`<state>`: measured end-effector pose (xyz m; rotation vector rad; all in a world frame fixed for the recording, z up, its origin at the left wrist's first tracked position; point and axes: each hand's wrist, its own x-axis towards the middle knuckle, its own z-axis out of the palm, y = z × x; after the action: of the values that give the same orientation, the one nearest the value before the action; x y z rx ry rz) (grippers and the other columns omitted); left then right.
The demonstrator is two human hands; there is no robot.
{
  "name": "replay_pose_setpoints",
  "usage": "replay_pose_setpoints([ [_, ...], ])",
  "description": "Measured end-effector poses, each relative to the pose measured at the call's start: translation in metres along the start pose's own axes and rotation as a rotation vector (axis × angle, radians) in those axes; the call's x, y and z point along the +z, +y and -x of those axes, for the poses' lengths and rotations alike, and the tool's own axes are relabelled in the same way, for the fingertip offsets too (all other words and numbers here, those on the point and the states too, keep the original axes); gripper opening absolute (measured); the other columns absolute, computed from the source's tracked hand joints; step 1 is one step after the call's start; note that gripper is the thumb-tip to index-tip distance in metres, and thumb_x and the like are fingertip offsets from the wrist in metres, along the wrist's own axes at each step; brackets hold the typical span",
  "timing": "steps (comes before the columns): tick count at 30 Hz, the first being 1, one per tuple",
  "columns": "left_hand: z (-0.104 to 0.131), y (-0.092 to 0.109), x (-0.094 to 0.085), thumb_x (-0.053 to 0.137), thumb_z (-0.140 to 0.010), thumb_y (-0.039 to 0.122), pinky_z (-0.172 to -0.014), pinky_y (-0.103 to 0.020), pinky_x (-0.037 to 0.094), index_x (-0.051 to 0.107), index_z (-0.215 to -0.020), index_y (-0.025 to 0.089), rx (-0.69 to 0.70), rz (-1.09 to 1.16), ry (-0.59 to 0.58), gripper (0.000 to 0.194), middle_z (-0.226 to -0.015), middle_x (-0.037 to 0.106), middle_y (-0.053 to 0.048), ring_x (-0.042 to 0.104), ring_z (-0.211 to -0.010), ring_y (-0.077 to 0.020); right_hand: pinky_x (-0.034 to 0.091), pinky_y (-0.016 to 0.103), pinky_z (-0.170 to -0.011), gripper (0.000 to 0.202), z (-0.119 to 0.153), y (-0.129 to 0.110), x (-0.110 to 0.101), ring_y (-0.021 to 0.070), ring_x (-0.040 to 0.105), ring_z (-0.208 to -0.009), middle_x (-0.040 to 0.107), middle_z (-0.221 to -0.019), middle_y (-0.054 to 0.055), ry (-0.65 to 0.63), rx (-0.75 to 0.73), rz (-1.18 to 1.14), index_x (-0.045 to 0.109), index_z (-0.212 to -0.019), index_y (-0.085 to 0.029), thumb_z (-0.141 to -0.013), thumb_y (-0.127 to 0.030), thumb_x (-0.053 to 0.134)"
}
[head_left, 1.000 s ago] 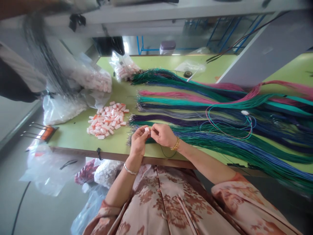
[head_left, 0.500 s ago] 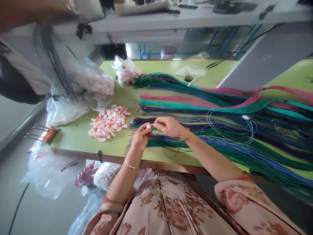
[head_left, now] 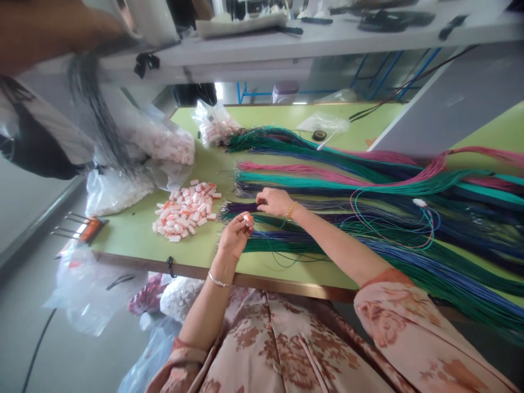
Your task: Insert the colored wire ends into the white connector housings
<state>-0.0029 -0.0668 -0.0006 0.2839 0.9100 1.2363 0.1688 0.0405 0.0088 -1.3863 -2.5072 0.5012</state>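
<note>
My left hand (head_left: 234, 239) pinches a small white-and-orange connector housing (head_left: 248, 218) between thumb and fingers. A thin dark wire (head_left: 282, 265) loops below it over the table. Just above and to the right, my right hand (head_left: 275, 202) has its fingertips drawn together over a bundle of dark purple wires (head_left: 241, 207); whether a wire is between them is too small to tell. Left of my hands lies a heap of similar connector housings (head_left: 186, 210). Pink wires (head_left: 278, 169) and green wires (head_left: 262, 244) lie in long bundles beside the dark ones.
Plastic bags of housings (head_left: 215, 121) stand at the back left. A roll of black tape (head_left: 319, 135) lies behind the wires. An orange holder with metal prongs (head_left: 88, 229) sits at the table's left end. A grey panel (head_left: 446, 103) rises at the right, below a shelf (head_left: 254, 49).
My right hand has moved away from the connector housing, up and slightly left onto the dark wires. My left hand still holds the housing, nearly in place. The view has shifted slightly.
</note>
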Motion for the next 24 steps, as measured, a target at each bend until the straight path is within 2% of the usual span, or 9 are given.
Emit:
replay_pose_setpoints([
  [3,0.002,0.0,0.0,0.067,-0.07,0.006,-0.063,-0.022,0.049,0.066,-0.091,0.012,0.007,-0.004,-0.004,0.022,-0.085,0.067,-0.006,0.061,-0.069,-0.0106,0.034,0.024,-0.065,0.012,0.0,-0.002,0.002,0.0156,0.058,-0.08,0.067,-0.092,0.006,-0.024,-0.027,0.045,0.07,-0.087,-0.019,-0.085,-0.028,0.061],
  [8,0.003,0.0,0.002,0.067,-0.069,0.006,-0.063,-0.023,0.048,0.066,-0.09,0.012,0.009,0.002,-0.01,0.021,-0.085,0.067,-0.006,0.061,-0.071,-0.0114,0.034,0.026,-0.068,0.013,0.002,0.004,-0.005,0.016,0.057,-0.078,0.067,-0.093,0.009,-0.007,-0.153,0.07,0.065,-0.089,-0.015,-0.09,-0.018,0.052],
  [14,0.003,-0.001,0.003,0.068,-0.068,0.005,-0.065,-0.023,0.048,0.066,-0.09,0.011,0.008,-0.001,-0.002,0.023,-0.085,0.067,-0.006,0.06,-0.07,-0.0107,0.035,0.024,-0.061,0.007,-0.001,0.004,-0.029,0.0121,0.051,-0.062,0.065,-0.073,0.002,-0.038,-0.061,-0.12,0.063,-0.08,-0.016,-0.08,-0.014,0.056],
  [16,0.003,-0.002,0.003,0.069,-0.068,0.006,-0.065,-0.023,0.047,0.066,-0.091,0.011,0.014,-0.01,-0.01,0.023,-0.084,0.066,-0.006,0.06,-0.07,-0.0105,0.038,0.022,-0.062,0.006,-0.007,-0.005,-0.033,0.0111,0.053,-0.065,0.066,-0.076,0.002,-0.057,-0.079,-0.251,0.063,-0.081,-0.015,-0.077,-0.016,0.058],
  [19,0.004,-0.004,0.003,0.069,-0.068,0.008,-0.065,-0.023,0.047,0.066,-0.089,0.012,0.026,-0.019,-0.011,0.021,-0.082,0.066,-0.004,0.06,-0.069,-0.01,0.041,0.02,-0.062,0.019,-0.019,-0.029,-0.031,0.01,0.056,-0.065,0.066,-0.077,0.001,-0.106,-0.098,-0.394,0.063,-0.094,-0.014,-0.074,-0.016,0.061],
  [22,0.004,-0.006,0.004,0.069,-0.068,0.008,-0.064,-0.023,0.047,0.066,-0.088,0.012,0.038,-0.01,-0.012,0.02,-0.08,0.066,-0.004,0.06,-0.068,-0.0098,0.042,0.02,-0.059,0.027,-0.032,-0.058,-0.027,0.0093,0.055,-0.061,0.066,-0.074,0.0,-0.136,-0.078,-0.403,0.062,-0.1,-0.013,-0.073,-0.011,0.061],
  [24,0.005,-0.007,0.004,0.069,-0.068,0.008,-0.065,-0.023,0.047,0.067,-0.088,0.012,0.035,-0.007,-0.011,0.02,-0.079,0.066,-0.004,0.06,-0.068,-0.01,0.043,0.021,-0.06,0.023,-0.039,-0.072,-0.027,0.0103,0.057,-0.061,0.068,-0.074,0.002,-0.128,-0.067,-0.338,0.064,-0.095,-0.014,-0.073,-0.009,0.059],
])
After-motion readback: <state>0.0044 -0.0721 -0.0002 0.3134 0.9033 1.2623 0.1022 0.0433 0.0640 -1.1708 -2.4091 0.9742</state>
